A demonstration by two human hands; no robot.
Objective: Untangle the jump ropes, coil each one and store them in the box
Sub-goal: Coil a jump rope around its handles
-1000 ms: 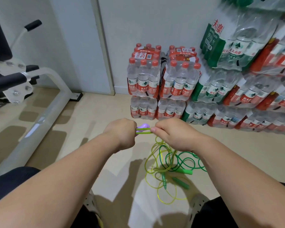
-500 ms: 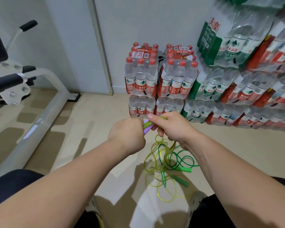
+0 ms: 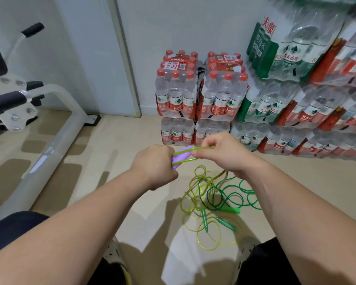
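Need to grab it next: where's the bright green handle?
In the head view, the bright green handle lies on the floor right of centre, below the right hand, at the edge of the dark green rope, beside a teal handle.

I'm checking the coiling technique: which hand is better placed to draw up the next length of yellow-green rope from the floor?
Right. The right hand pinches the yellow-green rope, whose slack trails beneath it to the tangle; the left hand is occupied gripping the purple handle.
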